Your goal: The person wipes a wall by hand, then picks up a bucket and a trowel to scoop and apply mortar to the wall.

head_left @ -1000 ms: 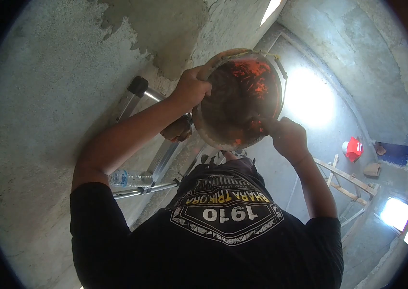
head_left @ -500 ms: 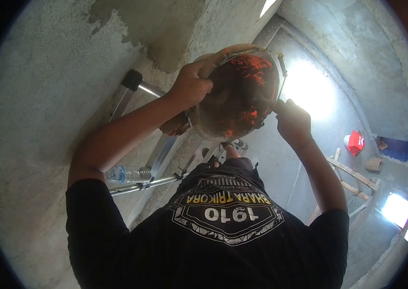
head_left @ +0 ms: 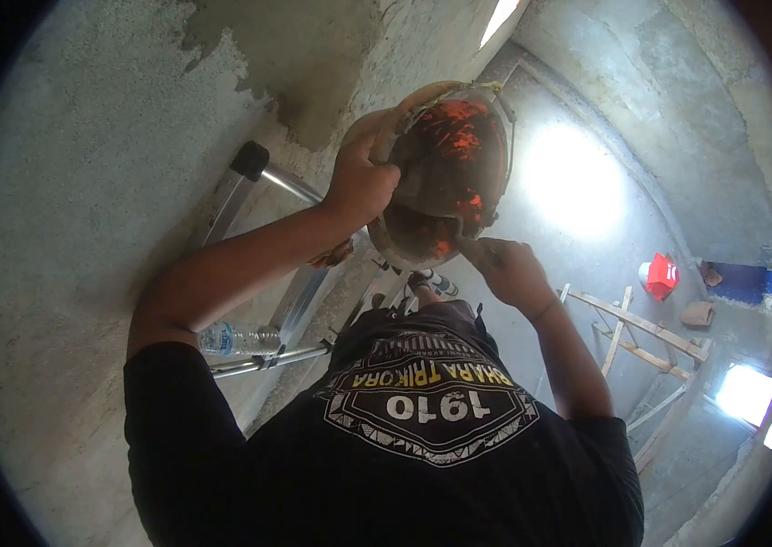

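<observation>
A round bucket (head_left: pixel 495 173), orange inside and smeared with dark grey residue, is tipped so that its mouth faces me. My left hand (head_left: pixel 363 182) grips its left rim, with the thumb over the edge. At the lower right rim is my right hand (head_left: pixel 504 269), its fingers closed and reaching just over the edge. What those fingers hold is too dark to make out; a flat dark shape lies inside the bucket beside them. A thin wire handle (head_left: pixel 511 137) hangs along the bucket's right side.
An aluminium ladder (head_left: pixel 299 296) stands below and left, against a partly wet plaster wall (head_left: pixel 85 182). Clear plastic bottles (head_left: pixel 240 338) lie by its rung. Far below on the right are a wooden frame (head_left: pixel 641 324), a red and white object (head_left: pixel 659 275) and a bright window (head_left: pixel 747 395).
My right hand has moved left and down, from the bucket's right side to its lower right rim. The bucket has shifted slightly left and turned a little.
</observation>
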Demonstrator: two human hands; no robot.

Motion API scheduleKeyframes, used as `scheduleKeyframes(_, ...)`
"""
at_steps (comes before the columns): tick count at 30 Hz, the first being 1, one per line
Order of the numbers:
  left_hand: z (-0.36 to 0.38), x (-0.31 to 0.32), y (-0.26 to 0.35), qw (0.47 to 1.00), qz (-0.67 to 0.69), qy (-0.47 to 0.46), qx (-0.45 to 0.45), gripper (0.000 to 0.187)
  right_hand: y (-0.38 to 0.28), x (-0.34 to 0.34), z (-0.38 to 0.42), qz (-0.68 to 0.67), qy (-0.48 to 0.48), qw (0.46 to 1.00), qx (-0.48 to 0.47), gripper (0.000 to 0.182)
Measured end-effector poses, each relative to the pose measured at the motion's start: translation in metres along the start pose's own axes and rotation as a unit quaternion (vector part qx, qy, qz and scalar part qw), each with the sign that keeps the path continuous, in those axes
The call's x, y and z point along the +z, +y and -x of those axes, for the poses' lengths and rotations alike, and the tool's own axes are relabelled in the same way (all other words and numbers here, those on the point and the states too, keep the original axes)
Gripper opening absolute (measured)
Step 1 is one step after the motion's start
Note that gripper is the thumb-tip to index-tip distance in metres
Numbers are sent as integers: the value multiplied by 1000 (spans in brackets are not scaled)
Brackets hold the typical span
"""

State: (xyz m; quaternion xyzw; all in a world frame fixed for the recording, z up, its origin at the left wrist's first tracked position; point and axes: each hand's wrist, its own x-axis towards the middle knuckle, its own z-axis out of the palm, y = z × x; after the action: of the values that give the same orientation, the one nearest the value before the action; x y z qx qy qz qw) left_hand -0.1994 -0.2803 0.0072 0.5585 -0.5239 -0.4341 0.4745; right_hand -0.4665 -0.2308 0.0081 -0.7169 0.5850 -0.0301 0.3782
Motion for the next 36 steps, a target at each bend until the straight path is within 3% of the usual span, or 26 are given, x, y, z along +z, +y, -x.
scheduleKeyframes(2, 2, -1, 3, 999, -12, -14, -31, 50, -1, 12, -6, -14, -1, 1000, 12, 30)
scheduleKeyframes(8, 3, 0, 13, 999, -42, 3, -11, 51, -10, 21, -11, 73, 43, 996, 16, 27)
scheduleKeyframes(14, 2, -4, 11, 996, -50, -14, -75, 52, -2, 31, -20, 150, 89, 984, 26, 36)
scheduleKeyframes(17, -3, -3, 0, 997, -65, 5, -42, 51, 6, 34, -27, 164, 105, 981, 3, 39)
scheduleKeyframes(21, -8, -5, -10, 999, -48, 19, 2, 50, 28, 39, -41, 141, 168, 974, -52, 41)
scheduleKeyframes(23, -4, -3, 1, 995, 18, 32, -88, 41, 34, 35, -41, 125, 198, 969, -85, 41)
scheduleKeyframes(25, -2, -3, 12, 993, 40, 32, -107, 39, 37, 30, -40, 81, 233, 961, -129, 41)
scheduleKeyframes(36, -15, -10, 7, 986, 73, 43, -140, 36, 69, 14, -17, 6, 192, 974, -116, 38)
